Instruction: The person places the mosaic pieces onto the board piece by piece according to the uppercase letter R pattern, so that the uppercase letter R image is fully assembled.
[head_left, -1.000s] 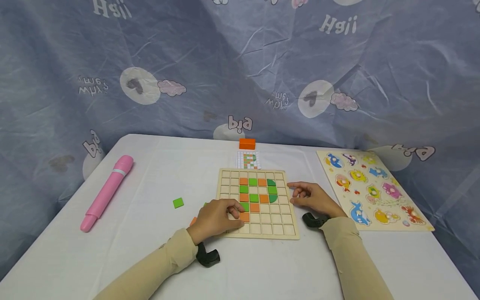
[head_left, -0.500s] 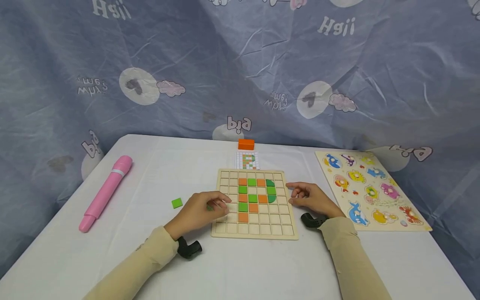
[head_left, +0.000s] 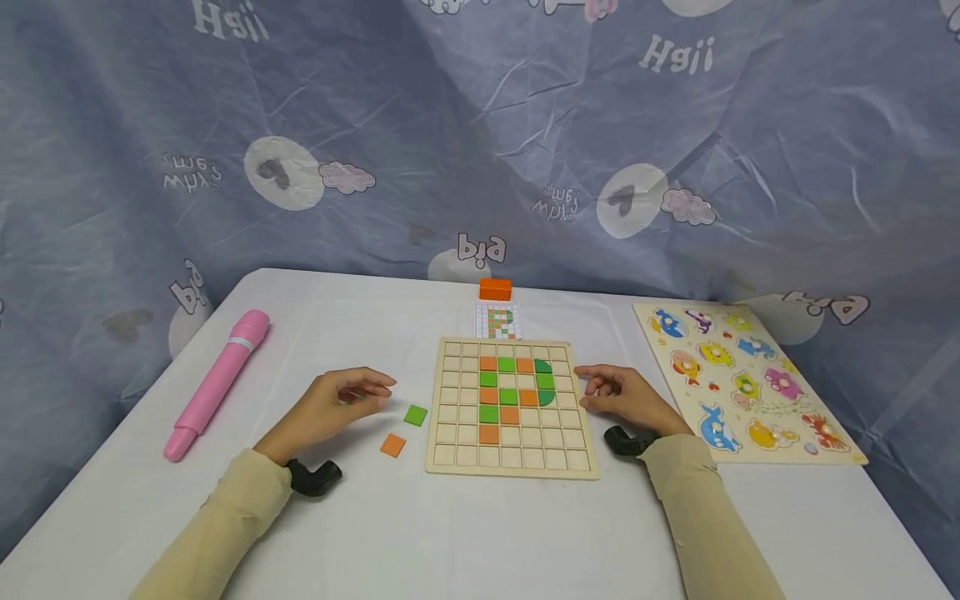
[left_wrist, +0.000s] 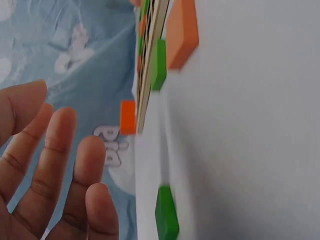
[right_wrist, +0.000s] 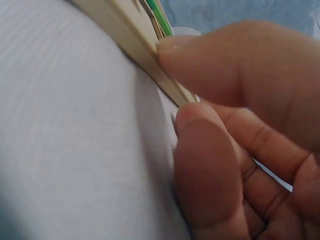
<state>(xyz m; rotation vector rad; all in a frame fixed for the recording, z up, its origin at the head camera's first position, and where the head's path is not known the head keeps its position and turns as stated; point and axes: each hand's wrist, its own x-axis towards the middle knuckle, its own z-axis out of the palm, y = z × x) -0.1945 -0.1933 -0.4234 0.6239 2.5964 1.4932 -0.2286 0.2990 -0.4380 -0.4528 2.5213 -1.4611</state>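
Note:
My left hand (head_left: pixel 318 410) is off the table surface left of the board, fingers apart and holding nothing. Near it lie a green square tile (head_left: pixel 416 415) and an orange square tile (head_left: pixel 392 445). Another green tile (left_wrist: pixel 166 212) shows in the left wrist view; the hand covers it in the head view. My right hand (head_left: pixel 630 400) touches the right edge of the wooden grid board (head_left: pixel 555 437) with thumb and index finger; its other fingers are bent. Orange and green squares (head_left: pixel 507 397) and dark green curved pieces (head_left: pixel 543 366) sit in the board's cells.
Behind the board lies a pattern card (head_left: pixel 498 322) in front of an orange block (head_left: pixel 495 289). A pink stick (head_left: pixel 217 385) with a white band lies at the left. An animal peg puzzle (head_left: pixel 693 400) lies at the right. A printed cloth (head_left: pixel 420 150) hangs behind the table.
My left hand has let go of an orange tile in the board's lower row and moved left, uncovering the loose orange tile and a green one. My right hand has stayed at the board's edge.

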